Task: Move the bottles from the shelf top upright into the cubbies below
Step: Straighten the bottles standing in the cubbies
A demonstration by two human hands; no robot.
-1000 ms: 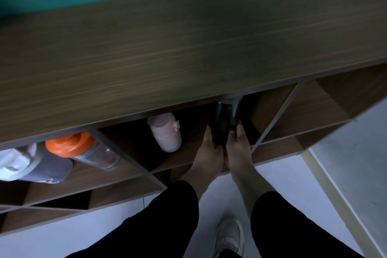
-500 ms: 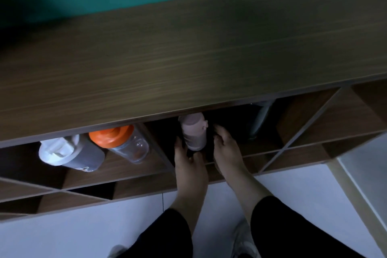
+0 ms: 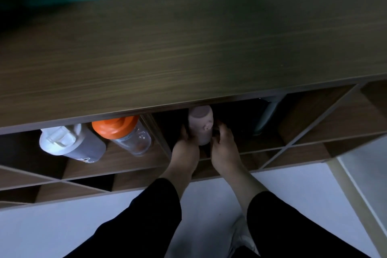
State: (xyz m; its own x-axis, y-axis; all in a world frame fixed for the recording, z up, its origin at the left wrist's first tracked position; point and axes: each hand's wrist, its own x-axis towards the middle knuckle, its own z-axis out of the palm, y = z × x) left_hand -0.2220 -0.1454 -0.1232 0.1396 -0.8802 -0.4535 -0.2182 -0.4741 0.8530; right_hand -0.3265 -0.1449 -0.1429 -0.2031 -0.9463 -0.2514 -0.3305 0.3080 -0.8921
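The pale pink bottle [image 3: 200, 124] stands in the middle cubby [image 3: 234, 132], just below the centre of the frame, its top tucked under the front edge of the shelf top [image 3: 188, 48]. The left hand [image 3: 185, 148] cups its left side and the right hand [image 3: 223, 148] its right, fingers curled round the lower body, so both hands are grasping this one bottle between them; whether it already rests on the cubby floor is hidden by the hands.

Further right in the same cubby, a dark bottle with a pale lid [image 3: 267, 115] stands deep in shadow, apart from the pink one. In the cubby at left centre, an orange-capped clear bottle [image 3: 123, 134] and a grey bottle with a white lid [image 3: 69, 142] stand side by side, seeming upright. The shelf top shows bare in view, so the task looks nearly done.

The risk here is in the release. If the hands let go unevenly, or a finger drags as it leaves, the bottle could tip, and its head sits close under the shelf edge, so a lift could knock it. A sideways nudge right could also send it toward the dark bottle.
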